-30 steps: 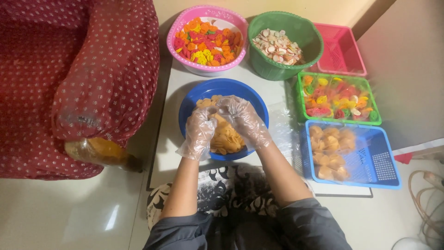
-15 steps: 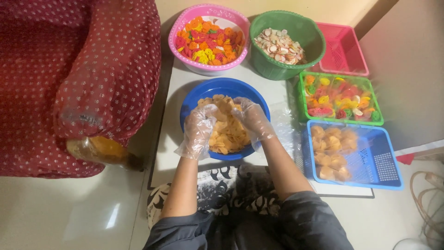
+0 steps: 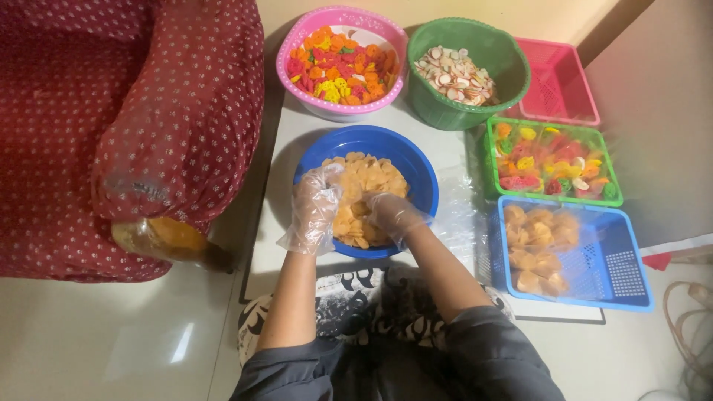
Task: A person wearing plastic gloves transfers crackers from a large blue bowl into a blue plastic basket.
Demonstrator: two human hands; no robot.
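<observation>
A blue bowl [image 3: 407,160] in front of me holds a heap of pale orange chips [image 3: 368,182]. Both my hands wear loose clear plastic gloves. My left hand [image 3: 318,204] rests at the bowl's left side with fingers on the chips. My right hand [image 3: 390,215] is pressed down into the chips at the bowl's near side, fingers curled among them. Whether either hand grips chips is hidden by the gloves and the heap.
A pink bowl [image 3: 342,18] of mixed orange, red and yellow pieces and a green bowl [image 3: 497,56] of white-pink pieces stand behind. At right are a green basket [image 3: 553,163] of coloured sweets, a blue basket [image 3: 594,256] with bagged chips, a pink basket [image 3: 557,82]. A red sofa [image 3: 111,126] stands left.
My hands have lowered from holding a clump of chips above the bowl to resting down in the heap. The right hand moved toward the bowl's near side.
</observation>
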